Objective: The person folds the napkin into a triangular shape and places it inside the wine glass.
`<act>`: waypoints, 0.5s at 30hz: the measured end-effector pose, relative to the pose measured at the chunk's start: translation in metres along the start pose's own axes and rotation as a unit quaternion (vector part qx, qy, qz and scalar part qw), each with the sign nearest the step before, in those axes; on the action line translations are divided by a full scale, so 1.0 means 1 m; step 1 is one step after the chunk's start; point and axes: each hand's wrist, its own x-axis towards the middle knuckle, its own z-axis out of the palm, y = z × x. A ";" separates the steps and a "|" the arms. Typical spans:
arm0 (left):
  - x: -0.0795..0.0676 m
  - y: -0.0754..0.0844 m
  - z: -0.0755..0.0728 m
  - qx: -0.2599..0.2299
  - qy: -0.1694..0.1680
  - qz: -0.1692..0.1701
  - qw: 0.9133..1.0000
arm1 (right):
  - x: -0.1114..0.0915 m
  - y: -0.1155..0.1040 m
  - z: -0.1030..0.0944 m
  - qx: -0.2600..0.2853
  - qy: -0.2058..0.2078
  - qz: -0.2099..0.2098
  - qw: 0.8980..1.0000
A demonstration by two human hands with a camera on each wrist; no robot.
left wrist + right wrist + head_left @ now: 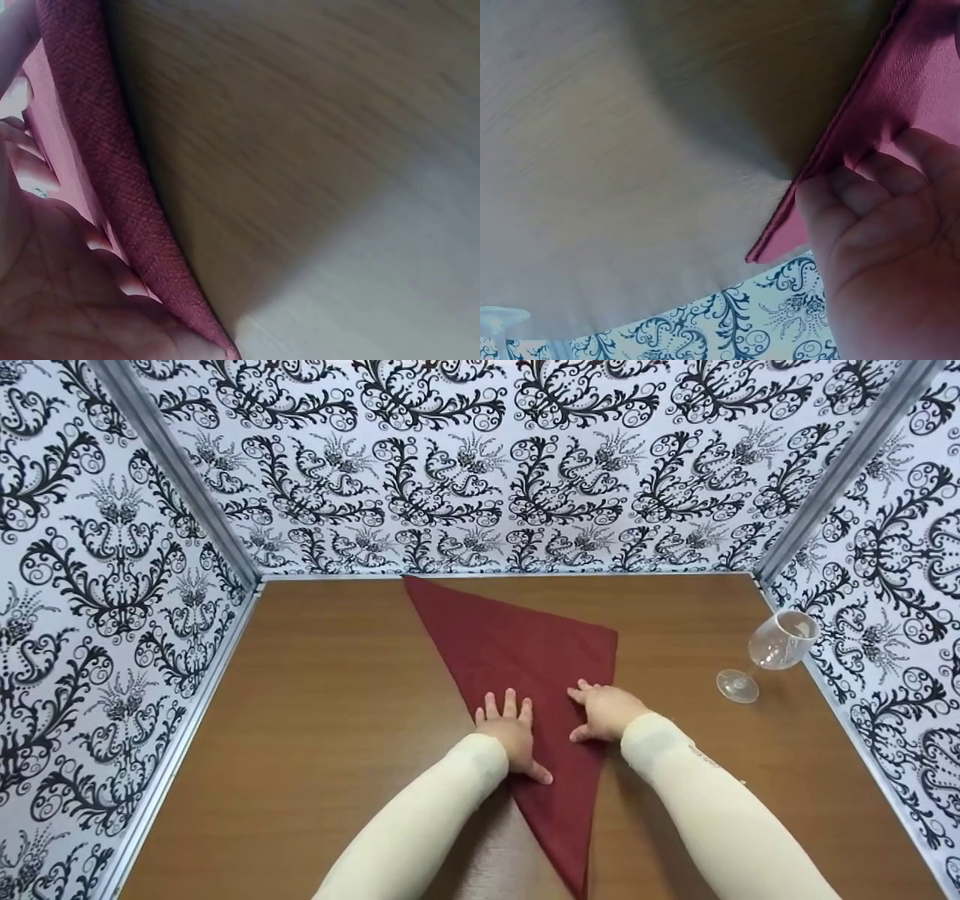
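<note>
A dark red cloth napkin (525, 660), folded into a long kite-like shape, lies across the wooden table. My left hand (511, 739) rests on its left side, fingers spread and thumb stretched toward the middle of the cloth. On the right side, my right hand (609, 712) touches the napkin with fingers pointing left. The left wrist view shows the thick folded edge of the cloth (120, 165) passing beside the palm. In the right wrist view, fingers (889, 174) press the cloth close to its stitched edge.
A clear wine glass (780, 643) stands at the right of the wooden table (337, 675), near the side panel. Panels with a black scroll pattern (465, 472) enclose the back and both sides. The napkin's far tip reaches the back edge, and its near tip points toward me.
</note>
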 end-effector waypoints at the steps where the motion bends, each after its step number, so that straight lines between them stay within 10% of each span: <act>1: 0.002 0.000 0.001 0.002 0.000 0.001 1.000 | 0.000 0.000 -0.001 0.001 0.005 0.000 1.000; 15: -0.003 -0.003 -0.007 0.041 -0.015 0.013 0.999 | -0.001 0.004 -0.001 0.004 -0.004 0.009 1.000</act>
